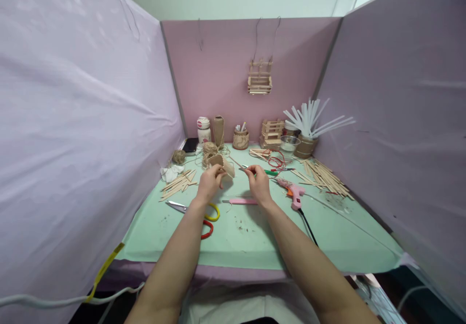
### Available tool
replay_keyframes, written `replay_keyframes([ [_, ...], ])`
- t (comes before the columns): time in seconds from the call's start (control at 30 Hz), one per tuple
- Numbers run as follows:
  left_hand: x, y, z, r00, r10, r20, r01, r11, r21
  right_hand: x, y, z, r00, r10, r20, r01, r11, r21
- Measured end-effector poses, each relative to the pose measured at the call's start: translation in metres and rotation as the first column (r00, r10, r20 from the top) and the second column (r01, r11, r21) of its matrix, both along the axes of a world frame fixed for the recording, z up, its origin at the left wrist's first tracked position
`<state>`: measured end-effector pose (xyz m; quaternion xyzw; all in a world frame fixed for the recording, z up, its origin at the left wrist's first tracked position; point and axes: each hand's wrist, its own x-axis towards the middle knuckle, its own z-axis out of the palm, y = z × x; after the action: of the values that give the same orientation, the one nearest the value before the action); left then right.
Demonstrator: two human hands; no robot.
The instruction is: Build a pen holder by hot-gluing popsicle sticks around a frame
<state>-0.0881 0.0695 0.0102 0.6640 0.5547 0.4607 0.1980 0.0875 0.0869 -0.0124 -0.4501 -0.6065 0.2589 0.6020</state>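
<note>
My left hand (210, 183) is closed on a short brown tube (228, 167), cardboard by its look, tilted over the table. My right hand (259, 184) pinches a thin brown stick or strip (238, 163) that slants up toward the tube; its exact kind is too small to tell. Below the right hand lies a pink craft knife (240, 201), partly hidden by the wrist. Scissors (177, 206) with one yellow and one red handle loop lie under my left forearm. To the right rests a pink glue gun (295, 193) with a black cord.
Wooden sticks lie at left (178, 184) and right (327, 176). A twine ball (209, 150), white bottle (204, 131), pen cup (241, 139), clear bowl (289, 144) and pot of white glue sticks (306, 145) stand behind. Fabric walls (386, 120) enclose the table.
</note>
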Motion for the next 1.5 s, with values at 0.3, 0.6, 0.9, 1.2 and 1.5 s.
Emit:
replay_keyframes([
  [0.3,0.005,0.003,-0.005,0.918,0.006,-0.396,0.043,0.993,0.114,-0.006,0.0,0.0,0.964,0.13,-0.231,-0.182,0.958,-0.22],
  [0.6,0.01,0.01,-0.005,0.967,0.007,-0.254,0.048,0.977,0.207,-0.008,-0.005,0.006,0.926,0.134,-0.352,-0.241,0.93,-0.279],
  [0.9,0.018,-0.013,0.002,0.865,-0.072,0.496,0.094,0.995,-0.02,-0.016,-0.019,0.012,0.908,0.229,-0.35,-0.327,0.911,-0.252],
  [1.2,-0.002,-0.028,0.013,0.672,0.005,0.74,0.052,0.997,-0.054,-0.027,-0.034,0.005,0.932,0.361,-0.03,-0.36,0.911,-0.202],
  [1.5,-0.054,-0.063,0.027,0.485,0.155,0.861,-0.123,0.987,-0.108,-0.098,-0.09,0.011,0.284,0.409,0.867,-0.277,0.901,-0.334],
])
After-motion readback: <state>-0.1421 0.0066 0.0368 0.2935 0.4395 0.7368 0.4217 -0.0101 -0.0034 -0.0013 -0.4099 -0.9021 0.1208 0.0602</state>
